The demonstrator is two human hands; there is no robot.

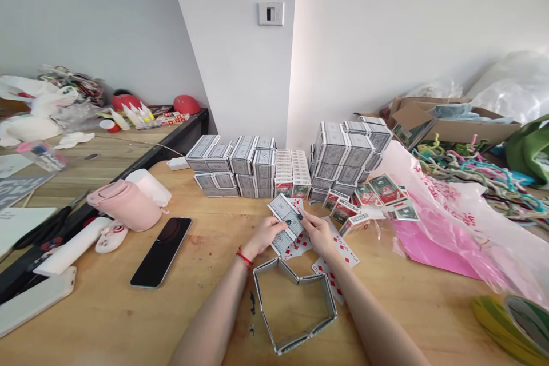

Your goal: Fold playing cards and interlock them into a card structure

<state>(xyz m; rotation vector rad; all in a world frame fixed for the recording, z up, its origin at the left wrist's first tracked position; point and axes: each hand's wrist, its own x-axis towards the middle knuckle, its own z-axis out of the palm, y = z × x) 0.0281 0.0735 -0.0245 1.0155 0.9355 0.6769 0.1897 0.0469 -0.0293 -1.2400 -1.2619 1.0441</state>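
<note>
over the wooden tabletop (206, 280), the left hand (263, 235) pinches grey-backed cards (279, 209) between closed thumb and fingers while the right hand (318, 233) nips their right edge, seemingly for alignment, face-up cards (343, 249) beneath the fingers, card frame (330, 299) nearer the wearer.

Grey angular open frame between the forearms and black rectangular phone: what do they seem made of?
The grey angular open frame looks like smooth card stock, probably paper-based: thin, sharp-cornered walls. The black rectangular phone seems glossy, likely glass-fronted, given the round reflection; its pale rim could be metal or plastic.
</note>
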